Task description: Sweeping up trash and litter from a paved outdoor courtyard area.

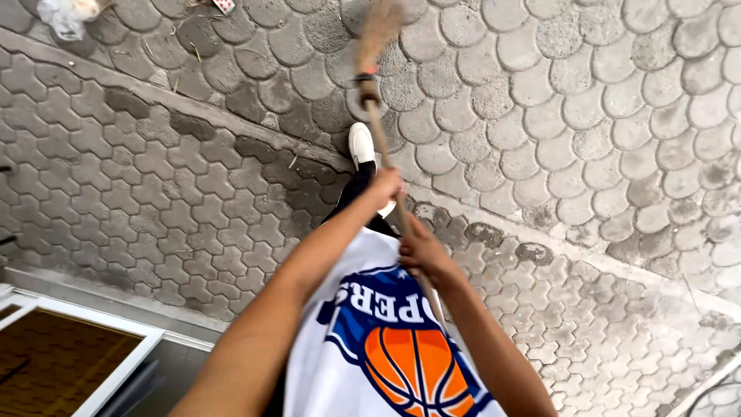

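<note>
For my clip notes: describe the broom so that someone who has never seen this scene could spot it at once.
Start at the grey paved ground. Above the white shoe, the broom stretches from both hands, left hand and right hand, up to the top edge. It alone has a thin wooden stick ending in tan bristles.

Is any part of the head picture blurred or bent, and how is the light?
Head view: soft, even daylight, no glare or hard shadows; the broom head at the top edge is smeared, probably by motion; left hand and right hand on the handle look slightly soft; the paving curves outward, a wide-lens distortion; dark patches look like stains.
</note>
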